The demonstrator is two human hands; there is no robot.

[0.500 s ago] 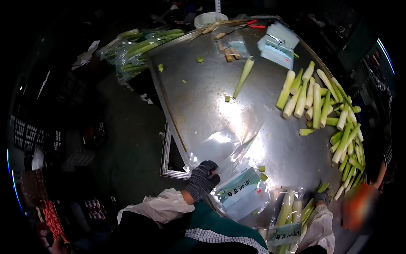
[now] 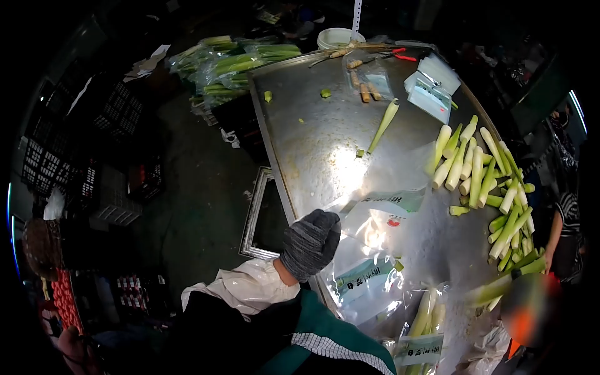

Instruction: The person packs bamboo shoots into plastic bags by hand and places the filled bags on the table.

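Observation:
My left hand (image 2: 312, 245), in a grey knit glove, is closed at the table's near left edge. Its fingers grip the edge of a clear printed plastic bag (image 2: 409, 217), which spreads out flat to the right. Below lie more printed bags (image 2: 359, 282). A filled bag of water bamboo shoots (image 2: 422, 325) lies at the near edge. Of my right arm only the pale sleeve (image 2: 490, 350) shows at lower right; the hand is hidden or smeared. Just above it are motion-blurred green-white water bamboo shoots (image 2: 500, 287); whether they are held I cannot tell.
Peeled water bamboo shoots (image 2: 478, 169) are heaped on the metal table's (image 2: 306, 137) right side. A single shoot (image 2: 384, 127), a stack of packets (image 2: 431, 100) and red-handled pliers (image 2: 403, 55) lie farther off. Bagged greens (image 2: 250, 62) stand at back left. Another person (image 2: 565, 219) is at right.
My left hand has closed more fully, and the clear bag now spreads to the right. Shoots have appeared blurred near my right sleeve, where my right hand was seen before. The view has shifted.

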